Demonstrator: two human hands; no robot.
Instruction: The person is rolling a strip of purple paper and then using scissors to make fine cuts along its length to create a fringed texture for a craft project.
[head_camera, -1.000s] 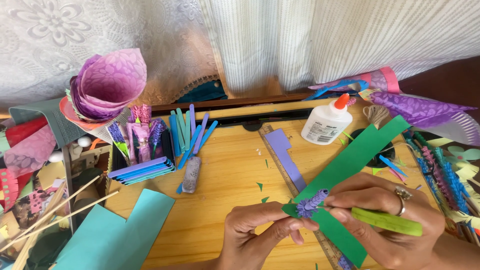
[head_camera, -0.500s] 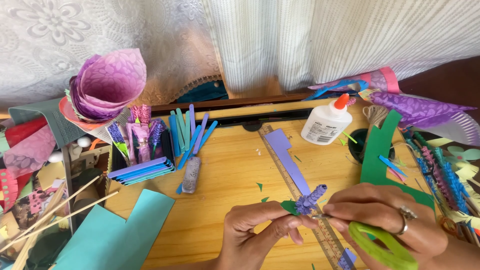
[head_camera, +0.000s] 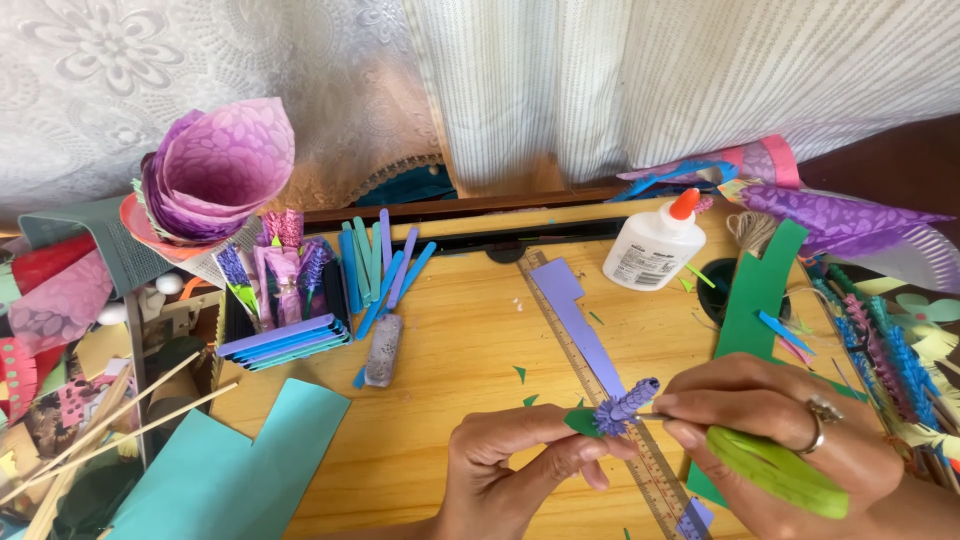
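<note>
A purple paper flower (head_camera: 625, 405) is pinched between the closed fingers of the left hand (head_camera: 520, 470) and the right hand (head_camera: 780, 425), which also grips a green handle (head_camera: 775, 470). A ruler (head_camera: 600, 380) lies just beyond; a glue bottle (head_camera: 655, 245) stands farther off on the surface (head_camera: 460, 340).

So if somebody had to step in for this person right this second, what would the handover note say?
Left hand: pinches the base of a small purple fringed paper flower, with a bit of green paper at its foot.
Right hand: grips a green-handled tool, its tip at the flower; what kind of tool is unclear.
Nearby: ruler and purple paper strip on the wooden desk, glue bottle behind, green paper strip at right.
Done: the purple fringe is rolled.
Left: the green wrap looks barely begun.
</note>
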